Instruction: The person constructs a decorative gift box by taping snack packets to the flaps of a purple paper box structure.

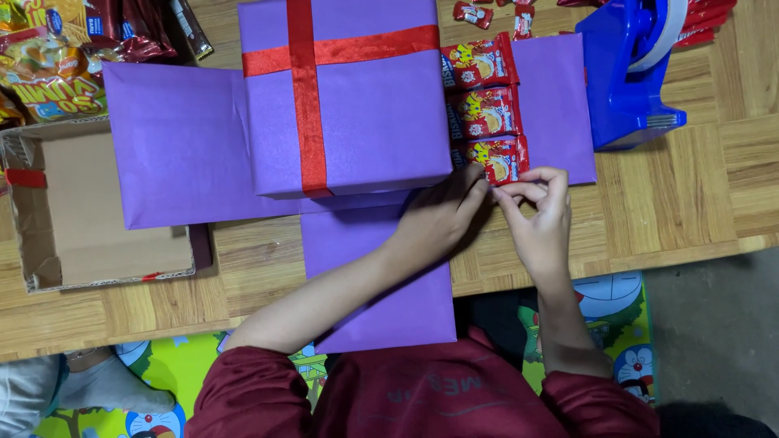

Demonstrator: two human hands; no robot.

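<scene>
A: Where is the snack packet being handled?

B: The lowest red snack packet (502, 159) is seen on the right flap of the purple paper (182, 154), at about one o'clock from the middle of the view. It is the bottom one of a column of three; a second packet (484, 112) and a third packet (479, 63) are stacked above it toward twelve o'clock.

A: How are the fingers placed against it?

B: The left hand (441, 217) is brought in from seven o'clock, and its fingers are pinched at the packet's lower edge. The right hand (537, 223) is brought in from five o'clock; its fingers (526, 189) are curled and closed on the same lower edge, just beside those of the left. Both hands are touching the packet from below.

A: What is found around them?

B: A purple box lid (365, 105) crossed with red ribbon (307, 97) is set just to the packets' nine o'clock side. A blue tape dispenser (629, 69) is stood at two o'clock on the wooden desk (698, 186). An open cardboard box (73, 203) is placed at nine o'clock, well apart from the hands.
</scene>
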